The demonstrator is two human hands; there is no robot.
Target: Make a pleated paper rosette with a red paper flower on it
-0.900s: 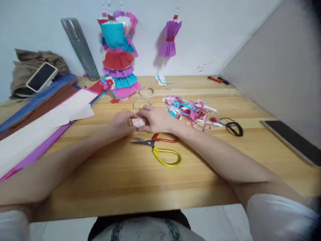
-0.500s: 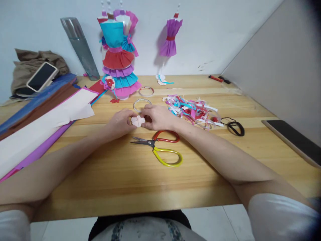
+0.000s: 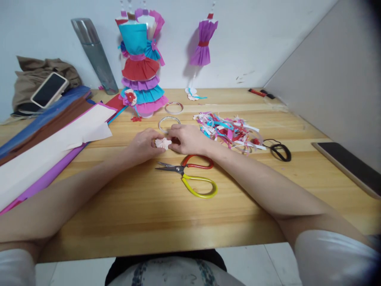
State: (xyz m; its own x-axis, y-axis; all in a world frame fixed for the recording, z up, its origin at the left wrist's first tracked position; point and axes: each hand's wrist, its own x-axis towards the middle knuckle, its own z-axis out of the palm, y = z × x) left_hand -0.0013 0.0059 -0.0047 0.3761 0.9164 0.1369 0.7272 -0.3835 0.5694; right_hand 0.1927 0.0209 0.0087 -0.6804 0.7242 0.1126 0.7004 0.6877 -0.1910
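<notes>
"One pale pink paper piece (image 3: 163, 143), pleated like a small rosette. Location?"

"Between the left hand (image 3: 145, 142) and the right hand (image 3: 190, 140), just beyond the scissors (image 3: 179, 169). Whether it rests on the wooden table (image 3: 154, 216) or is lifted a little: cannot tell."

"Handling?"

"Judged very light and soft, stiffened only by its folds; dry, hardly slippery; easily crushed or torn. Best hold: a gentle pinch where the pleats gather, or light fingertips at opposite edges. Firm pressure across the ruffles would likely flatten them."

"State of fingers?"

"Left: thumb and forefinger narrowed on the piece's left edge. Right: thumb and fingertips drawn together at its right edge; exact contact of each fingertip too small to tell."

"Surroundings?"

"Scissors, one pair, red and yellow handles, near side, blades slightly parted and pointing left. Tape-like rings, two: a nearer ring (image 3: 169, 118) just beyond the hands, a farther ring (image 3: 174, 112) behind it. Paper scraps (image 3: 226, 129), one heap, right. Paper sheets (image 3: 59, 149), several, left. Tiered paper dress (image 3: 141, 69), one, far left."
</notes>
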